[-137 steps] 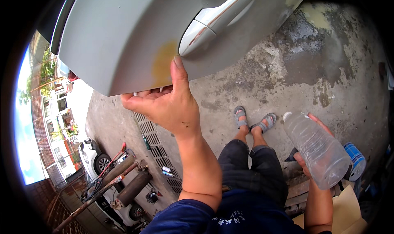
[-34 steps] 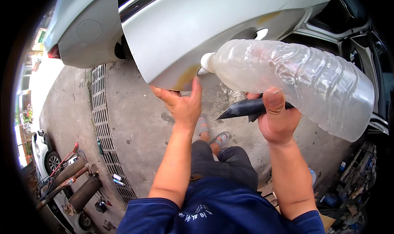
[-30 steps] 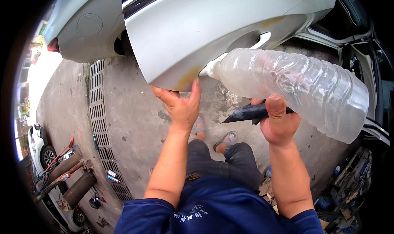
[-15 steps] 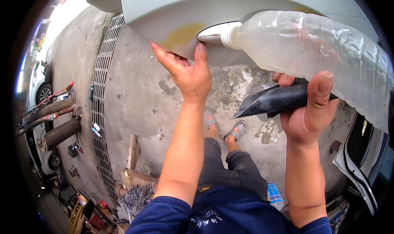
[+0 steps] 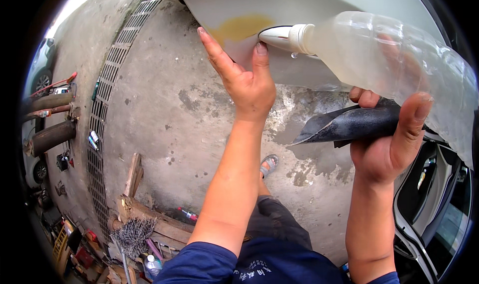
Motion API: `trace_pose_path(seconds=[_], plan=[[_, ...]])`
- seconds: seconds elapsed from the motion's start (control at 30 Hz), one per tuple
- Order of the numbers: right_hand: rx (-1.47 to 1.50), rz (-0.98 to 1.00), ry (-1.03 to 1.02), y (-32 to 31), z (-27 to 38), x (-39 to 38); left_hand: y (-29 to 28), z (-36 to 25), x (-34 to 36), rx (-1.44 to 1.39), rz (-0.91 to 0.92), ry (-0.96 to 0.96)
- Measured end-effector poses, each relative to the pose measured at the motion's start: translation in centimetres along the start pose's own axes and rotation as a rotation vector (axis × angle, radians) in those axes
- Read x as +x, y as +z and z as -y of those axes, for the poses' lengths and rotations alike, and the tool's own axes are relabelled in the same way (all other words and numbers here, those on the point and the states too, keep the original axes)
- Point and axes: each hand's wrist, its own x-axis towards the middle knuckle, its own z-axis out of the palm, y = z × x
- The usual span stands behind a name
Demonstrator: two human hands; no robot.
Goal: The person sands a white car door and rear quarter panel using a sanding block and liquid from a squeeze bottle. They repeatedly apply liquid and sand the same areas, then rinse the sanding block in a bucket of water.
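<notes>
A pale car body panel [image 5: 319,4] with a yellow-brown patch [image 5: 242,27] spans the top. My left hand [image 5: 247,87] is at its lower edge, fingers and thumb spread, the thumb tip close below a shiny pointed fitting [image 5: 275,36]. My right hand [image 5: 384,152] holds a large, clear, ridged plastic bottle [image 5: 369,49] tilted on its side, partly hiding the fingers. Its white cap [image 5: 302,38] overlaps the fitting's right end, with a drop beneath. The same hand also grips a loosely rolled dark sheet [image 5: 349,125], like wet sandpaper, below the bottle.
A slotted drain grate [image 5: 107,89] runs along the concrete floor on the left. Near my left elbow are wooden pieces [image 5: 144,216] and a grey mop head [image 5: 132,238]. Metal cylinders [image 5: 52,137] lie far left. An open car door [image 5: 424,199] stands at right.
My view has shifted, so the panel and both hands appear farther right. A drop now shows under the cap. My holds on the bottle and sheet look the same.
</notes>
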Motion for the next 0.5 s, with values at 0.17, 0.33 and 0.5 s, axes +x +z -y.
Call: trace_pose_path(seconds=[0.17, 0.33, 0.5], plan=[[-0.059, 0.045, -0.032, 0.31, -0.17, 0.36, 0.35, 0.10, -0.13, 0.083, -0.051, 0.029], [-0.132, 0.107, -0.034, 0.15, -0.17, 0.64, 0.63, 0.49, 0.14, 0.084, -0.080, 0.079], [-0.148, 0.080, -0.043, 0.49, -0.21, 0.52, 0.45, 0.71, 0.02, 0.157, -0.074, 0.087]])
